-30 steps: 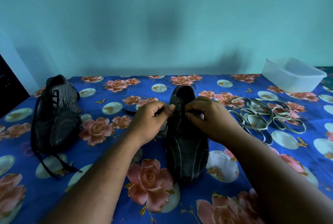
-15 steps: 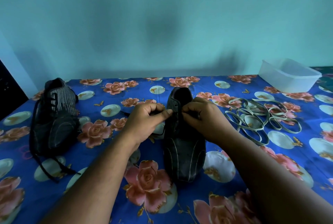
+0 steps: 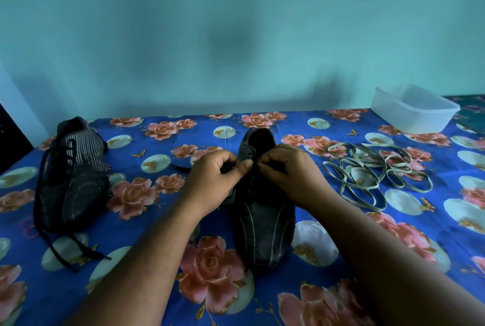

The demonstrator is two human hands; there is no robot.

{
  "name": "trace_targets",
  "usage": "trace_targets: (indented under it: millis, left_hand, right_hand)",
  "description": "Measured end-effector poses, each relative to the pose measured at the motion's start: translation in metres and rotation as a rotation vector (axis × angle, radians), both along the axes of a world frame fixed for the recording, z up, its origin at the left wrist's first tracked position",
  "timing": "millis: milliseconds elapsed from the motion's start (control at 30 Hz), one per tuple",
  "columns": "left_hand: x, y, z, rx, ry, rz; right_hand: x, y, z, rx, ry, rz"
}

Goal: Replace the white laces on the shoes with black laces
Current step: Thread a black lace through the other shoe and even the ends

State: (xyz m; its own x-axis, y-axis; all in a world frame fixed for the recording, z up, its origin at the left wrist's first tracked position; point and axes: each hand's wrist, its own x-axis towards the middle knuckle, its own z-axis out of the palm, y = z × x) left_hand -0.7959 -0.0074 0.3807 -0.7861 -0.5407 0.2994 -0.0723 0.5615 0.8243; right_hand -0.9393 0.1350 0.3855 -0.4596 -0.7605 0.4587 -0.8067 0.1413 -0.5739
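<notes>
A dark shoe (image 3: 263,226) stands in the middle of the flowered cloth, toe toward me. My left hand (image 3: 210,184) pinches the black lace at the shoe's upper eyelets on the left side. My right hand (image 3: 286,173) pinches the lace on the right side, close to the left hand. The lace itself is mostly hidden under my fingers. A second dark shoe (image 3: 72,176) lies at the left with a black lace (image 3: 68,252) threaded in it and its ends trailing on the cloth. The loose white laces (image 3: 367,176) lie in a tangle to the right.
A clear plastic box (image 3: 414,110) sits at the back right corner. The blue flowered cloth (image 3: 147,215) covers the whole surface. A teal wall stands right behind it. A dark object edges in at the far left.
Both hands stay pinched at the shoe's top eyelets. The fingertips have shifted slightly closer together. The view has drifted a little.
</notes>
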Motion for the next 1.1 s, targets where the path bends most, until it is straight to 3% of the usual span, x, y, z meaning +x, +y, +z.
trace_targets:
  millis: [200, 333, 400, 600, 767, 967, 1100]
  left_hand:
    - [0.002, -0.012, -0.001, -0.086, 0.049, 0.009]
    - [0.005, -0.018, 0.000, -0.576, 0.081, 0.087]
    - [0.004, -0.019, -0.001, -0.648, 0.050, 0.105]
    - [0.000, -0.008, -0.006, -0.190, 0.044, -0.036]
    - [0.001, -0.008, -0.001, -0.207, 0.048, -0.073]
    - [0.004, -0.017, -0.001, -0.070, 0.038, -0.063]
    - [0.009, -0.018, 0.002, -0.172, 0.049, -0.010]
  right_hand:
    - [-0.004, 0.001, -0.001, 0.015, -0.078, 0.050]
    - [-0.004, 0.000, -0.004, -0.009, -0.084, 0.053]
    - [-0.002, -0.001, -0.006, -0.044, -0.050, 0.050]
    - [0.000, -0.003, -0.008, -0.097, -0.007, 0.013]
    - [-0.007, -0.002, -0.008, -0.052, 0.060, 0.026]
    - [-0.011, 0.001, -0.007, -0.005, 0.008, 0.109]
    - [-0.021, 0.013, -0.002, 0.010, -0.108, 0.259]
